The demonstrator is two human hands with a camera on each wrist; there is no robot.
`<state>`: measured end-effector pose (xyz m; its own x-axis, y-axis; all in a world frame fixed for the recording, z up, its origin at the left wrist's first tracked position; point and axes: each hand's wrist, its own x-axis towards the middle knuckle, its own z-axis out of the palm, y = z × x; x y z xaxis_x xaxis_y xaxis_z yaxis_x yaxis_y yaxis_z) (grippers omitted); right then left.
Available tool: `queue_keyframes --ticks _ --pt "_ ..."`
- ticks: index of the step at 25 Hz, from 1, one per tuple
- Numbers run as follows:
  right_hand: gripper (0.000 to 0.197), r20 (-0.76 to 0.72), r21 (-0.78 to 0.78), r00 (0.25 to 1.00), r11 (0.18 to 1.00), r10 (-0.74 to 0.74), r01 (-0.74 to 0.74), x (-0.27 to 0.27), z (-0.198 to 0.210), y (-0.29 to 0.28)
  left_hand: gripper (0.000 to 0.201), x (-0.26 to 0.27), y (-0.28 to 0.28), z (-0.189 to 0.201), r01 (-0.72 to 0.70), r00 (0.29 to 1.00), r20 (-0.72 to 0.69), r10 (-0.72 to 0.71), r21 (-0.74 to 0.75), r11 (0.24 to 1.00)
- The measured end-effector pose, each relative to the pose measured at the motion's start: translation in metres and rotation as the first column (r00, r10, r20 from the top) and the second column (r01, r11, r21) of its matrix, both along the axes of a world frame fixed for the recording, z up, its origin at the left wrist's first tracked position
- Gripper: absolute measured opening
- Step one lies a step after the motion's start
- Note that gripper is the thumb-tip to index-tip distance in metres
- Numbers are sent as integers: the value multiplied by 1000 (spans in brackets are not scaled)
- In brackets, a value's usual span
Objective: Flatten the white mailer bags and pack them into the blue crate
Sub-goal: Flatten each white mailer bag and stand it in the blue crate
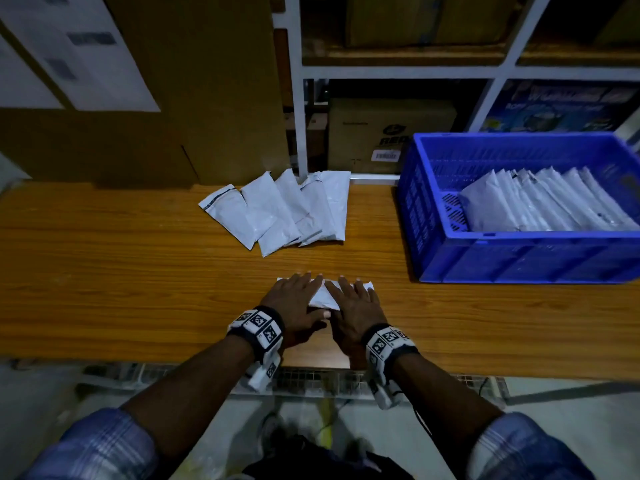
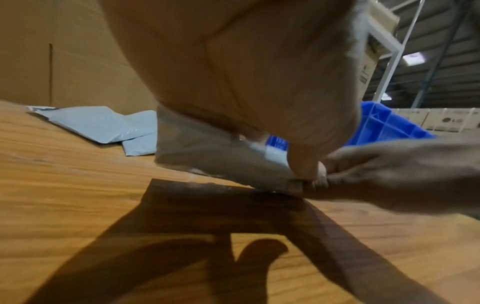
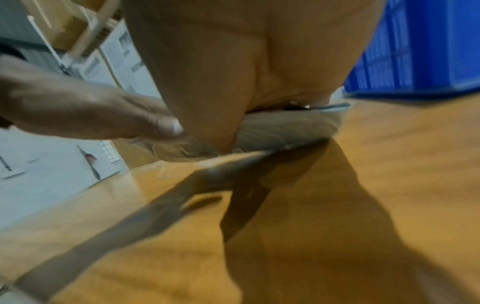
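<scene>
A white mailer bag lies flat on the wooden table near its front edge. My left hand and right hand both press on it, palms down with fingers spread, side by side, covering most of it. The left wrist view shows the bag under my palm, with the right hand touching its near edge. Behind lies a fanned pile of several white mailer bags. The blue crate stands at the right, holding a row of several flat white bags.
A large cardboard box stands at the back left of the table. White metal shelving with cartons rises behind the pile and crate. The table's front edge runs just under my wrists, with floor below.
</scene>
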<state>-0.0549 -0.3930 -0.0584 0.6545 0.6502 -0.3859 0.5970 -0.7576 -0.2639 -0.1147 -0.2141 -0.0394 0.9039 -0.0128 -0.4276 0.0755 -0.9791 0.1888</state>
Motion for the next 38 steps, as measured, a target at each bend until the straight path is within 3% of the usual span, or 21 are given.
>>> queue_keyframes --ticks 5,12,19,21,24,29,32,35,38 --pt "67 31 -8 999 1000 17 -17 10 30 9 79 6 1 6 -57 983 174 53 18 998" --pt "70 281 -18 960 1000 -8 14 31 97 37 80 41 29 53 -23 918 394 48 -67 997" --pt "71 524 85 833 984 -180 159 64 175 18 73 113 18 131 182 766 622 -165 36 983" --pt "70 553 96 802 973 -228 211 82 193 -3 71 140 -1 156 243 711 667 -223 65 968" --pt "75 554 87 785 957 -278 278 116 213 -42 67 191 -40 186 292 683 664 -305 134 947" --pt "83 309 185 843 897 -441 401 187 225 -116 54 287 -120 219 390 623 595 -507 325 861" --pt "76 44 231 884 866 -465 444 235 218 -148 36 341 -171 219 452 641 487 -593 385 805" --pt "80 -95 211 868 843 -487 496 273 200 -169 27 384 -212 206 491 683 360 -636 418 764" --pt "20 -191 124 827 823 -529 555 295 186 -183 17 407 -236 182 532 715 245 -655 417 737"
